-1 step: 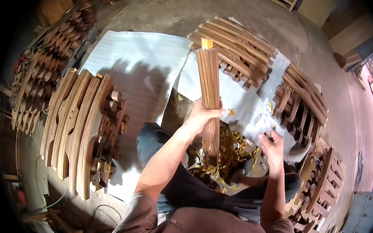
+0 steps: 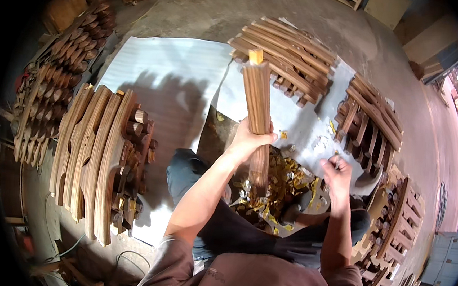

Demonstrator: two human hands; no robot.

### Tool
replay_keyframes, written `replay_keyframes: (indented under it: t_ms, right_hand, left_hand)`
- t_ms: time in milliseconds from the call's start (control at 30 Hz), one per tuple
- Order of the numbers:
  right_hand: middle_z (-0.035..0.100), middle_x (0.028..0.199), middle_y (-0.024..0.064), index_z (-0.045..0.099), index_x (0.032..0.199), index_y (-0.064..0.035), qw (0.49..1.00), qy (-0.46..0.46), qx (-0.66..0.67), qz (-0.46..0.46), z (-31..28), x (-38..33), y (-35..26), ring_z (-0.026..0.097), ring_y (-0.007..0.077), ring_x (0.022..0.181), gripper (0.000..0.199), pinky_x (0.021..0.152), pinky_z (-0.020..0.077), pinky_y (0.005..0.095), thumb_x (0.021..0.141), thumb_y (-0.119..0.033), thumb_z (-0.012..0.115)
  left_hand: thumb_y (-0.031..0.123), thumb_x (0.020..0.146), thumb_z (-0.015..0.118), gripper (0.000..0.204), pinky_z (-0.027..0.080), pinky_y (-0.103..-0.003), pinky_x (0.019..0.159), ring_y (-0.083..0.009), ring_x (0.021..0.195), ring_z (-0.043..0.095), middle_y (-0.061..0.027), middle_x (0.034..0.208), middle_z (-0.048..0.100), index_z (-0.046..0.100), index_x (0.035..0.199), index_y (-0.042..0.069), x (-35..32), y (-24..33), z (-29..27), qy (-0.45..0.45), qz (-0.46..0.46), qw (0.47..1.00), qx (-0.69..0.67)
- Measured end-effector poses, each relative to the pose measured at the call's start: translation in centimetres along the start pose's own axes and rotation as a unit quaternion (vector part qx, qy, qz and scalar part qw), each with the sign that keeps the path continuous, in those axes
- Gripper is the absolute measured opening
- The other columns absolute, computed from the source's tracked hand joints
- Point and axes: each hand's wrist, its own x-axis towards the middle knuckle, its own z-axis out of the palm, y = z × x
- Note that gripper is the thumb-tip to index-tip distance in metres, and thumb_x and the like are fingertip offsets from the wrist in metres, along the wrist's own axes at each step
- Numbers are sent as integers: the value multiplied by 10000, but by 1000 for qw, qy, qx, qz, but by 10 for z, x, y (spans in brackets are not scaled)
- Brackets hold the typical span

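My left hand is wrapped around a brown, striped-grain wooden post, which stands up from between my legs. A piece of yellow tape covers the post's top end. To the right, apart from the post, my right hand is raised with its fingers curled together. Something tiny shows at those fingertips, too small to name. Crumpled yellow and whitish scraps lie in a heap on the floor between my legs, partly behind the post.
White sheeting covers the floor ahead. Stacks of curved wooden parts stand at left, far centre and right. More wooden pieces are piled at far left, and slatted frames lie at near right.
My right hand has shifted slightly to the right and turned a little. The post's top has tipped slightly to the right, with my left hand still around it.
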Motion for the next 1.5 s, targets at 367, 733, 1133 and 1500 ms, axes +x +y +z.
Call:
replay_keyframes:
  t_ms: [367,733,1133,1500]
  right_hand:
    - [637,825,11,658,1066,46,983,4,-12,-185,23,-33,-62,528,40,691,231,601,407,176,874,-69,709]
    - [676,900,108,657,902,-8,879,149,-277,-359,38,-24,-44,664,237,781,225,722,521,299,729,-33,798]
    - [591,917,86,573,867,-12,831,-31,-288,-474,23,-19,-30,624,277,726,361,607,515,350,577,203,567]
    - [616,923,90,547,909,-16,930,-26,-210,-300,2,-39,-6,596,194,743,136,695,481,274,855,26,664]
  left_hand:
    - [91,588,771,623,498,-439,861,-382,969,606,-176,1024,612,533,1161,36,-19,14,32,72,265,826,493]
    - [61,601,764,631,431,-449,855,-339,986,572,-141,1033,578,529,1186,46,-28,9,20,62,270,725,630]
    - [73,624,748,570,453,-466,873,-386,1000,578,-175,1038,600,525,1147,45,-26,-5,13,15,228,742,630]
    - [70,566,762,610,473,-451,907,-397,1007,598,-174,1042,629,554,1140,67,-30,10,22,-27,178,793,582]
